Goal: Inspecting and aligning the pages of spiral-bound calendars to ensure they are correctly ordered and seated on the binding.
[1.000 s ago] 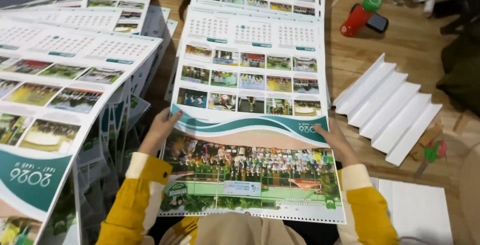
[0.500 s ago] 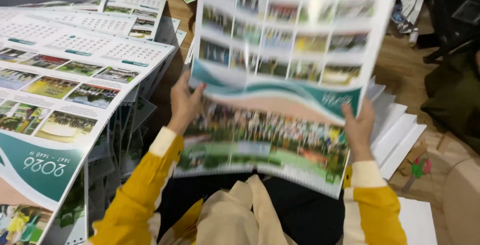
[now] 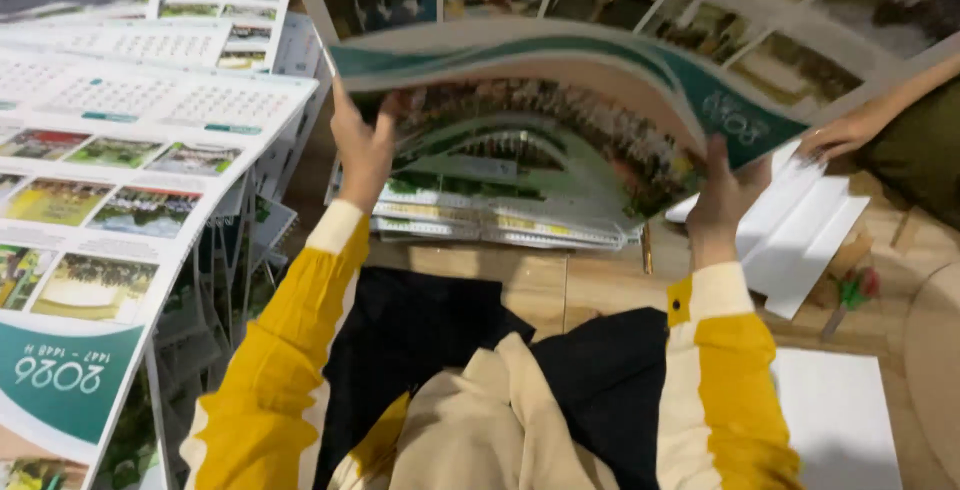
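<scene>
Calendar sheet lifted higher, curling, hands gripping

Bright, even indoor light w/ soft shadows; lifted calendar sheet motion-blurred, edges slightly stretched.

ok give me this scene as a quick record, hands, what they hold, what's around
left hand: grips the left edge of the printed sheet, lifted and curved
right hand: grips the sheet's right lower edge
under the sheet: stack of sheets on the wooden floor
to the left: pile of calendars
to the right: folded white paper, another person's hand near it
</scene>
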